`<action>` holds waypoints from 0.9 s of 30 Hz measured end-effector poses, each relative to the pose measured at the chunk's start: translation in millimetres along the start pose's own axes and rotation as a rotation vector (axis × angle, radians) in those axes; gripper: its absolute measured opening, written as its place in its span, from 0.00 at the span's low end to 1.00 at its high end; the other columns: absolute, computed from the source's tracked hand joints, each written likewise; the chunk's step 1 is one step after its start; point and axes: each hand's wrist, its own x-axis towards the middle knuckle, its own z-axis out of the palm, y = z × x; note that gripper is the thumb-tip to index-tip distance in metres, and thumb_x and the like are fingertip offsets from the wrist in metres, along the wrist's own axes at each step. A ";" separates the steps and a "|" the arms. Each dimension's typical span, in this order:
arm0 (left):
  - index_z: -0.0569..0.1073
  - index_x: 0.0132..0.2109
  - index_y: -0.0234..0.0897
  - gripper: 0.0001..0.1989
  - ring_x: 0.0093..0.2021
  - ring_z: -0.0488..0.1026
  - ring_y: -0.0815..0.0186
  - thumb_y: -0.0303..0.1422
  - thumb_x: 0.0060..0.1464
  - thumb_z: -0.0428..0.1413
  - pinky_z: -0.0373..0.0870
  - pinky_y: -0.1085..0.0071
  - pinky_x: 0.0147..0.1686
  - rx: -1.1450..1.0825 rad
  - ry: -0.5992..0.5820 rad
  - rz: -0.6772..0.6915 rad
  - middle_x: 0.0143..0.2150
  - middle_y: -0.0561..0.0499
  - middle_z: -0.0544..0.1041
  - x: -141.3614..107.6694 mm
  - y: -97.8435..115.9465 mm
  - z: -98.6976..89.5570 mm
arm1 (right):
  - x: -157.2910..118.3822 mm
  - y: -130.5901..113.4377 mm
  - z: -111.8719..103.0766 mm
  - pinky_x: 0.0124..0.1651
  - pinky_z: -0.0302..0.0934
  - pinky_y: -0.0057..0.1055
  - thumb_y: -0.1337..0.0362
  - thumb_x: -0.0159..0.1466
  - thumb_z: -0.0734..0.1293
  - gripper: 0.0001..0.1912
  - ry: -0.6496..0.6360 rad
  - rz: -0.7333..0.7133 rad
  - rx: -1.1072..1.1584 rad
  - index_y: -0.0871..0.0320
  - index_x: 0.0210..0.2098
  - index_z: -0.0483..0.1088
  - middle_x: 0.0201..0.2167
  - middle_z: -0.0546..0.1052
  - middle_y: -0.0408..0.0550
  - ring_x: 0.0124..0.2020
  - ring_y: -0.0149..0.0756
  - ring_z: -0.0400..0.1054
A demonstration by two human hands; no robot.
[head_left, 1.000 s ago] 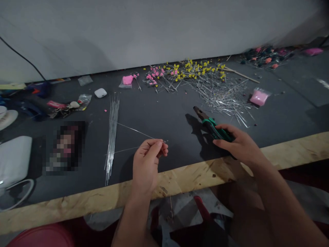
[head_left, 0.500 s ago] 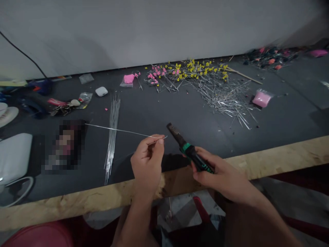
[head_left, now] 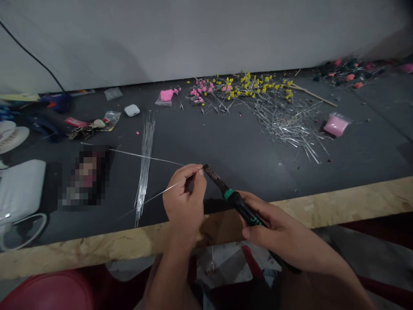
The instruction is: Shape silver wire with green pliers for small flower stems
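1. Where the near wooden edge [head_left: 309, 212] runs, the right hand [head_left: 274, 228] grasps pliers [head_left: 242, 206]: likely heavy, rigid; hold by handles.
2. Left hand [head_left: 183, 204] pinches thin wire [head_left: 171, 187] at the pliers' tip: likely light, springy; grip close to it.
3. Wire bundle [head_left: 145, 168] left, loose wires [head_left: 284, 125] far right: both limit sideways movement.

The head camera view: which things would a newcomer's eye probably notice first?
Probably the bright yellow flowers near the wall, with small pink flowers at their left. The eye may then go to the black-and-green pliers in the right hand, their tip close to the left hand's fingertips, which pinch thin wire. Left of that hand, a bundle of silvery wires lies on the dark table.
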 end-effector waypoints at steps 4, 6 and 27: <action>0.75 0.36 0.37 0.04 0.39 0.75 0.68 0.27 0.55 0.55 0.74 0.69 0.42 0.099 -0.013 0.095 0.38 0.51 0.78 -0.9 -2.1 -1.1 | 0.8 1.7 -0.1 0.58 0.52 0.28 0.72 0.61 0.61 0.09 0.005 -0.043 -0.058 0.55 0.39 0.68 0.54 0.66 0.43 0.55 0.34 0.60; 0.74 0.36 0.37 0.04 0.39 0.75 0.68 0.26 0.55 0.55 0.74 0.69 0.41 0.122 -0.003 0.122 0.38 0.51 0.78 -1.3 -2.5 -0.6 | 0.8 3.2 0.3 0.57 0.52 0.27 0.73 0.62 0.60 0.15 -0.001 -0.053 -0.091 0.52 0.46 0.67 0.54 0.66 0.42 0.55 0.33 0.60; 0.74 0.35 0.38 0.03 0.37 0.75 0.69 0.27 0.55 0.55 0.73 0.70 0.39 0.081 0.008 0.083 0.36 0.52 0.78 -0.7 -5.1 3.6 | -0.8 0.7 4.7 0.54 0.60 0.34 0.69 0.64 0.60 0.22 0.029 -0.024 -0.206 0.52 0.58 0.62 0.50 0.72 0.47 0.53 0.40 0.64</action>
